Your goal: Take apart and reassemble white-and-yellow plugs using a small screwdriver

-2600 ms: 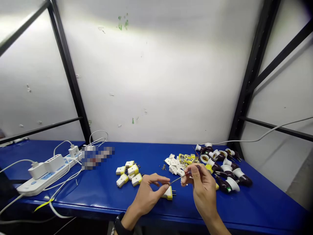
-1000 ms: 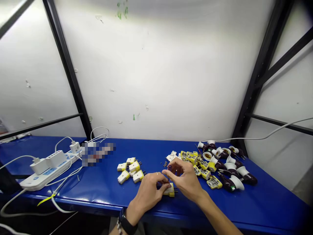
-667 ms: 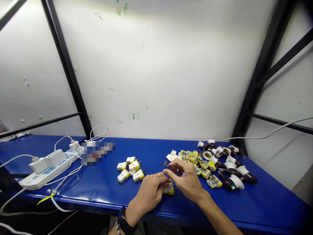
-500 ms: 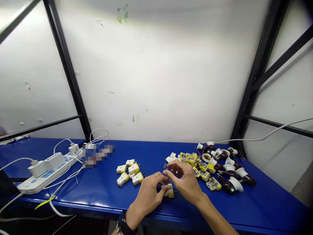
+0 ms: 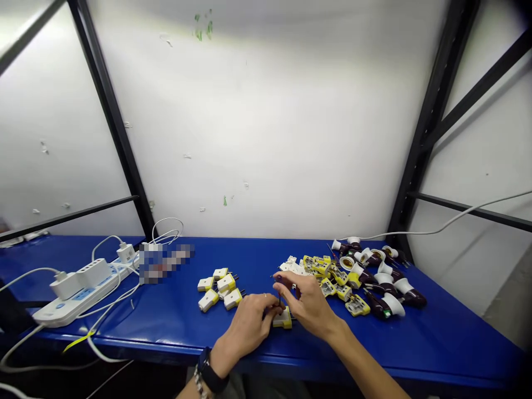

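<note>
A yellow-and-white two-pin plug (image 5: 283, 320) lies on the blue bench top, its pins pointing right. My left hand (image 5: 249, 324) grips it from the left, fingertips on its body. My right hand (image 5: 307, 303) is just above and behind the plug, pinching a thin dark-shafted small screwdriver (image 5: 279, 300) whose tip points down at the plug. The fingers hide most of the tool's handle. Tiny screws (image 5: 275, 275) lie on the bench just beyond my right fingers.
Assembled plugs (image 5: 218, 286) stand in a group left of my hands. Open plug parts (image 5: 320, 270) and brown-and-white lamp holders (image 5: 376, 288) lie to the right. A white power strip (image 5: 75, 299) with cables sits at the left of the blue bench (image 5: 158, 338), against a white wall.
My right hand has moved slightly left and up, with the screwdriver now more upright over the plug. The view has shifted a little, and the plug sits slightly further left.
</note>
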The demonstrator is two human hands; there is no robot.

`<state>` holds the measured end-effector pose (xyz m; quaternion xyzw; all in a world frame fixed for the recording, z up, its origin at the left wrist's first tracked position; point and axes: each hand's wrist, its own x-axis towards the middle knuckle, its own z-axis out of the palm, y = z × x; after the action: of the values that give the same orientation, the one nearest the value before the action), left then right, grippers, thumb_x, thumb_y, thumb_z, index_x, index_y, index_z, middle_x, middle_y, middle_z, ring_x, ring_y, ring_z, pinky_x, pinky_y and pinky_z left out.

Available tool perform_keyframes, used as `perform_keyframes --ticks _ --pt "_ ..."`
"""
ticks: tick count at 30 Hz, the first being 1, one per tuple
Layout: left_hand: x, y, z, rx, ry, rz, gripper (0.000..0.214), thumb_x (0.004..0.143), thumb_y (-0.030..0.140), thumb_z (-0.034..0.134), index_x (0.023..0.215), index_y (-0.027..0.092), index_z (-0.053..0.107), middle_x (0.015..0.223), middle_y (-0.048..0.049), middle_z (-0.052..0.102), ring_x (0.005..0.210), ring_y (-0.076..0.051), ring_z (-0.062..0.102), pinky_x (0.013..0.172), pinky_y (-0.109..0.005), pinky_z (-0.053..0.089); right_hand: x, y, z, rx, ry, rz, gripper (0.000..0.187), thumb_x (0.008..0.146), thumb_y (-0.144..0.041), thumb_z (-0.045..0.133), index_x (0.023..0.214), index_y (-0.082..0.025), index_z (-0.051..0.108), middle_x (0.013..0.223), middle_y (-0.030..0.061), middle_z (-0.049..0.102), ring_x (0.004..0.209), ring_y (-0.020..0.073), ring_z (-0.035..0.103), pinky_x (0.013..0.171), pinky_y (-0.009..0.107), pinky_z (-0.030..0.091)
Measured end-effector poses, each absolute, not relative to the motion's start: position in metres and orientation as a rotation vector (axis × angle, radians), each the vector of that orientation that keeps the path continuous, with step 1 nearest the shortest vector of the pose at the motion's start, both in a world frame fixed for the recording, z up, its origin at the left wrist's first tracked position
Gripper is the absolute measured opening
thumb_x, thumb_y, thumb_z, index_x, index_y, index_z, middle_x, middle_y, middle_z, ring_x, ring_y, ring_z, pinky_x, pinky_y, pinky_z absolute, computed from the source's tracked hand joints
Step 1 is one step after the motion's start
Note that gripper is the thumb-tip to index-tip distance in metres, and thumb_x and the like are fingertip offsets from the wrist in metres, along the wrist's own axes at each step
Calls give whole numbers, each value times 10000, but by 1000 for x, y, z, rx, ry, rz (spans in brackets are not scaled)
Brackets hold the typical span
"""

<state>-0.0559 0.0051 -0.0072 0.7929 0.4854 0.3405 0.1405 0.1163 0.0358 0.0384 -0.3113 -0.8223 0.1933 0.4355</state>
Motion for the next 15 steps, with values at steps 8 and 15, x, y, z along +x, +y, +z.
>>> perform_keyframes --ticks 8,15 --pt "-56 3 -4 2320 1415 912 204 935 142 532 874 206 716 846 -28 764 767 -195 695 682 -260 443 111 36 35 -795 -2019 433 124 919 -285 614 895 -195 696 763 30 733 662 173 660 640 279 498" --pt "-72 -8 -14 2420 1364 955 180 876 248 687 1050 267 729 1059 -27 753 952 -214 697 858 -305 515 148 39 45 -881 -1661 477 267 997 -405 493 1051 -206 663 813 36 708 726 185 684 687 291 545"
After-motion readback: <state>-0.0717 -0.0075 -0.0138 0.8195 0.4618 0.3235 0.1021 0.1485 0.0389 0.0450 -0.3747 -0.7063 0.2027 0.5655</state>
